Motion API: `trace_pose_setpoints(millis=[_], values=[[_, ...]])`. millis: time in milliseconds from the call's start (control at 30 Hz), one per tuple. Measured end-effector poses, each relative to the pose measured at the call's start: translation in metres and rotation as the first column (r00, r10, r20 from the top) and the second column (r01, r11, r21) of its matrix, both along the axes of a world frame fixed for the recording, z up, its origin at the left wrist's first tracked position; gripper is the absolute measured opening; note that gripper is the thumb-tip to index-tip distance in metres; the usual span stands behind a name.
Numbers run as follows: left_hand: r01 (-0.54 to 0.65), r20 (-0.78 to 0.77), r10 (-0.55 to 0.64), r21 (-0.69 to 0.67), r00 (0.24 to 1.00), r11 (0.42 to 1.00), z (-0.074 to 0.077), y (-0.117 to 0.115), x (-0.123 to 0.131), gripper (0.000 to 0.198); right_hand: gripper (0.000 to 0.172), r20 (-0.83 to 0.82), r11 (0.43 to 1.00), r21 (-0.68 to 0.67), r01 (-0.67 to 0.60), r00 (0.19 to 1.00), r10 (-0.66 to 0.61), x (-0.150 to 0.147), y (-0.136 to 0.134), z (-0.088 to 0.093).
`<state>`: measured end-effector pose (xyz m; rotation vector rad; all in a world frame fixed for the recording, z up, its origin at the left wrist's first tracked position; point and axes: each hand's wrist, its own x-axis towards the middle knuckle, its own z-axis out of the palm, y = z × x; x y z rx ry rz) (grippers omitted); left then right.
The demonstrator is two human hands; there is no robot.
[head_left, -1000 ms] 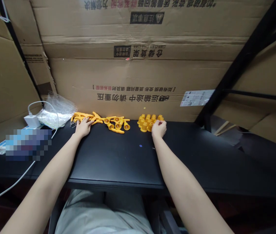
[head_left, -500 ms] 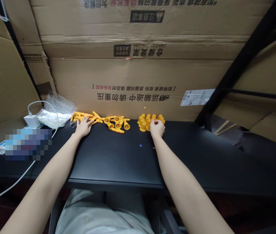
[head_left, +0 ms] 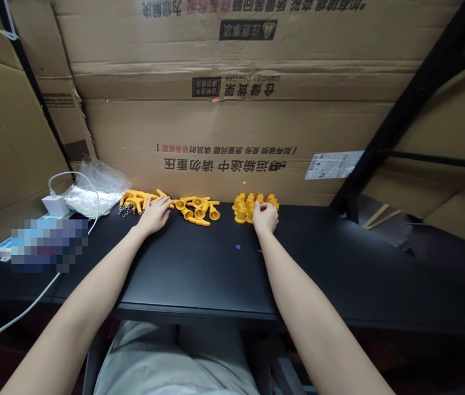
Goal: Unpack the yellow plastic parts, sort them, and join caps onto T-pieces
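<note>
My left hand (head_left: 155,215) rests on the right end of a loose pile of yellow-orange branched handle-like pieces (head_left: 136,196), fingers stretched out over them. Thin metal wire ends (head_left: 128,210) stick out from the pile's front. My right hand (head_left: 266,219) is closed in a pinch against the front right of a tight group of upright yellow flared plastic pieces (head_left: 240,213). Whatever its fingertips hold is hidden. Between my hands lie several yellow pieces with bell-shaped cups (head_left: 200,212), their open mouths facing me, and handle-like arms.
The black table (head_left: 191,269) meets an upright cardboard sheet (head_left: 224,120) at the back. To the left are a clear plastic bag (head_left: 96,189), a white charger (head_left: 55,205) with a cable, and a blurred-out item (head_left: 49,245). A small blue dot (head_left: 238,247) lies in front.
My left hand has slid right along the handle-like pieces, uncovering more of the pile and its wire ends. My right hand stays in nearly the same place.
</note>
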<state>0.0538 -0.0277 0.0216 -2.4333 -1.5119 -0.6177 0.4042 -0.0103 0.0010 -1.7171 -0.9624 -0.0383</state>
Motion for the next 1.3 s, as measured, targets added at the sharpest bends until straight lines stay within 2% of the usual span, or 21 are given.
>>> trace_pose_setpoints(millis=[167,300,433,567,700,833,967,1067,1167,1300], values=[[0.065,0.051,-0.065,-0.002,0.997,0.998,-0.001,-0.003,0.013,0.050,0.025,0.008,1.000,0.018,-0.003,1.000,0.003,-0.002,0.000,-0.001],[-0.004,0.135,0.010,-0.044,0.991,0.999,-0.003,0.005,0.020,0.053,0.027,0.036,0.998,0.066,0.021,0.999,-0.023,-0.001,-0.001,0.000],[-0.058,0.114,0.067,-0.082,0.991,0.995,-0.003,0.019,0.029,0.053,0.024,0.077,0.988,0.149,0.028,0.996,-0.040,-0.003,-0.003,0.004],[-0.056,0.117,0.066,-0.086,0.991,0.995,-0.002,0.029,0.038,0.046,0.021,0.151,0.981,0.191,-0.023,0.988,-0.006,-0.008,-0.005,0.011],[-0.035,0.145,0.052,-0.117,0.988,0.993,0.001,0.032,0.043,0.032,0.021,0.277,0.964,0.228,-0.136,0.958,0.070,-0.021,-0.007,0.019],[0.035,0.097,-0.026,-0.098,0.995,0.995,0.003,0.034,0.046,0.040,0.024,0.443,0.926,0.206,-0.318,0.874,0.201,-0.046,-0.011,0.025],[0.138,0.046,-0.134,-0.104,0.990,0.985,0.007,0.041,0.049,0.057,0.025,0.623,0.851,0.145,-0.504,0.715,0.317,-0.072,-0.019,0.026],[0.199,0.056,-0.192,-0.163,0.980,0.966,0.011,0.046,0.054,0.055,0.024,0.712,0.805,0.102,-0.584,0.608,0.351,-0.084,-0.023,0.024],[0.196,0.078,-0.184,-0.177,0.980,0.964,0.017,0.047,0.058,0.044,0.023,0.750,0.777,0.073,-0.626,0.548,0.370,-0.090,-0.024,0.020],[0.098,0.114,-0.075,-0.219,0.991,0.971,0.022,0.040,0.063,0.034,0.023,0.756,0.755,0.036,-0.655,0.512,0.408,-0.093,-0.024,0.019]])
